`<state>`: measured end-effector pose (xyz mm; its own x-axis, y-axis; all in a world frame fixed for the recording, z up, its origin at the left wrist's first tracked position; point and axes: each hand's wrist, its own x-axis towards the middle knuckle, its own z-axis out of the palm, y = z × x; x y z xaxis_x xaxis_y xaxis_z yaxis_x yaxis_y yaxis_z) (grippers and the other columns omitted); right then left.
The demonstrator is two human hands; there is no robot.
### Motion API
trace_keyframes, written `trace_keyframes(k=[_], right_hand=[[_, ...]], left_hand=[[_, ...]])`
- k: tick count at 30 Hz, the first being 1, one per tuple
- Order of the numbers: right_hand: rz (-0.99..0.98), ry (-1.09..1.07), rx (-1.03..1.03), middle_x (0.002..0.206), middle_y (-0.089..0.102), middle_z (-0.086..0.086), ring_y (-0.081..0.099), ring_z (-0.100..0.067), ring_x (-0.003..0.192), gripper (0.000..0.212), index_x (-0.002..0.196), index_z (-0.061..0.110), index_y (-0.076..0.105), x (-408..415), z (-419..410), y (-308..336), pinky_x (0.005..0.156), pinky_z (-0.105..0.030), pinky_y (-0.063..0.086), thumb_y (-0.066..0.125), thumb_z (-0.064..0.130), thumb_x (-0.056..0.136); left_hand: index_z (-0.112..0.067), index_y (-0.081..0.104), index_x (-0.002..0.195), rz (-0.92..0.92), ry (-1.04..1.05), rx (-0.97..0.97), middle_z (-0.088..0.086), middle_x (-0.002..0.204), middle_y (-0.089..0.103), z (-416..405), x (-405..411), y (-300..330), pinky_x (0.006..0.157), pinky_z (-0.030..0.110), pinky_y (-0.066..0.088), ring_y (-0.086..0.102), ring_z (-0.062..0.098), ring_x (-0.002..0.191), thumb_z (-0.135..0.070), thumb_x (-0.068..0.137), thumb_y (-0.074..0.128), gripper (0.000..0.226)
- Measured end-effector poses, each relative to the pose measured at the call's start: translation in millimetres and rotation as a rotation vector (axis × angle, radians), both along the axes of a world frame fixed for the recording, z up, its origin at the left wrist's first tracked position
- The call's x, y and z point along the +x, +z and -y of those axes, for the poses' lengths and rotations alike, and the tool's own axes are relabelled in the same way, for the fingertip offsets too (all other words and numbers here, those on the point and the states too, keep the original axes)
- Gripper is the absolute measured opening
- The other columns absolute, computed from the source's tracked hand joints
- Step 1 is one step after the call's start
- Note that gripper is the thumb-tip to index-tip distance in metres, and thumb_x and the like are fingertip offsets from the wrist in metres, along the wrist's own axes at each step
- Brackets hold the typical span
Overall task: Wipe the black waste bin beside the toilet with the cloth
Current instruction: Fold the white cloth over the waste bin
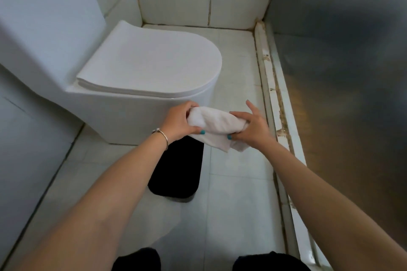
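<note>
I hold a white cloth point(214, 126) bunched between both hands above the black waste bin point(176, 169), which stands on the pale floor tiles point(237, 182) just beside the toilet point(141, 86). The bin is matte, with rounded corners. My left hand point(179, 122) curls round one end of the soft, rumpled cloth (a thin bangle point(161, 135) sits on that wrist); my right hand point(251, 126) pinches the other end, index finger raised. The toilet's lid is smooth and closed.

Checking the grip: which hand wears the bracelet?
The left hand: a thin bracelet circles its wrist. The right hand, gripping the cloth's other end, has a bare wrist.
</note>
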<state>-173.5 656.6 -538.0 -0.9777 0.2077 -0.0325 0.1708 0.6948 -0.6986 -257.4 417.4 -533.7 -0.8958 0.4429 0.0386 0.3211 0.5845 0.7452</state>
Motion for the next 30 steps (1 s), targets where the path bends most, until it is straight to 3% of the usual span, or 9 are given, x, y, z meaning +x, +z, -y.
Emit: trace_keyframes(k=[7, 11, 14, 18, 22, 26, 30], right_hand=[[-0.082, 0.023, 0.033, 0.16, 0.018, 0.001, 0.034, -0.016, 0.137, 0.072, 0.122, 0.029, 0.066, -3.6, -5.5, -26.1, 0.099, -0.015, 0.024, 0.092, 0.019, 0.056], [-0.096, 0.005, 0.036, 0.16, 0.02, 0.0, 0.034, -0.017, 0.137, 0.071, 0.121, 0.031, 0.066, -0.7, -2.0, -23.1, 0.099, -0.017, 0.025, 0.092, 0.019, 0.056], [-0.1, 0.014, 0.04, 0.16, 0.019, 0.0, 0.033, -0.019, 0.138, 0.071, 0.12, 0.031, 0.066, 6.4, 3.6, -15.9, 0.099, -0.019, 0.026, 0.092, 0.019, 0.055], [-0.108, -0.006, 0.043, 0.16, 0.018, 0.004, 0.032, -0.017, 0.138, 0.07, 0.12, 0.035, 0.065, 18.5, 14.6, 0.5, 0.098, -0.019, 0.026, 0.091, 0.02, 0.056], [-0.137, -0.014, 0.031, 0.16, 0.016, 0.003, 0.033, -0.018, 0.138, 0.07, 0.119, 0.035, 0.065, 35.7, 24.8, 18.1, 0.098, -0.02, 0.027, 0.091, 0.02, 0.056], [-0.146, -0.012, 0.035, 0.161, 0.015, 0.003, 0.034, -0.017, 0.137, 0.07, 0.119, 0.035, 0.065, 59.5, 35.8, 30.8, 0.096, -0.019, 0.029, 0.092, 0.02, 0.056], [-0.172, -0.011, 0.032, 0.161, 0.015, 0.004, 0.035, -0.016, 0.136, 0.071, 0.12, 0.035, 0.065, 79.6, 47.8, 39.8, 0.096, -0.019, 0.029, 0.092, 0.019, 0.056]], left_hand=[[-0.027, 0.06, 0.1, -0.068, 0.01, 0.004, -0.015, 0.081, 0.062, -6.5, -8.0, -29.5, 0.061, 0.005, 0.037, 0.055, 0.003, 0.069, -0.027, 0.047, 0.092, 0.062], [-0.03, 0.058, 0.098, -0.078, 0.012, 0.025, -0.018, 0.08, 0.06, -4.3, -4.8, -27.6, 0.061, 0.003, 0.037, 0.053, -0.003, 0.068, -0.026, 0.047, 0.092, 0.062], [-0.028, 0.059, 0.098, -0.099, 0.007, 0.019, -0.012, 0.081, 0.063, 3.0, 2.7, -21.1, 0.061, 0.007, 0.038, 0.055, 0.004, 0.069, -0.027, 0.047, 0.092, 0.061], [-0.023, 0.061, 0.104, -0.143, 0.021, 0.022, -0.007, 0.085, 0.064, 11.1, 15.8, -3.6, 0.068, 0.022, 0.044, 0.057, 0.013, 0.075, -0.025, 0.049, 0.093, 0.064], [-0.022, 0.061, 0.107, -0.194, 0.011, 0.049, -0.009, 0.086, 0.063, 21.6, 31.8, 15.2, 0.068, 0.019, 0.043, 0.059, 0.013, 0.076, -0.025, 0.05, 0.092, 0.065], [-0.025, 0.061, 0.108, -0.239, 0.0, 0.023, -0.006, 0.089, 0.066, 33.9, 56.3, 27.6, 0.072, 0.028, 0.047, 0.06, 0.017, 0.078, -0.03, 0.051, 0.092, 0.065], [-0.03, 0.06, 0.107, -0.255, 0.003, 0.004, -0.009, 0.089, 0.066, 47.6, 77.1, 36.2, 0.067, 0.022, 0.043, 0.059, 0.013, 0.077, -0.035, 0.051, 0.09, 0.064]])
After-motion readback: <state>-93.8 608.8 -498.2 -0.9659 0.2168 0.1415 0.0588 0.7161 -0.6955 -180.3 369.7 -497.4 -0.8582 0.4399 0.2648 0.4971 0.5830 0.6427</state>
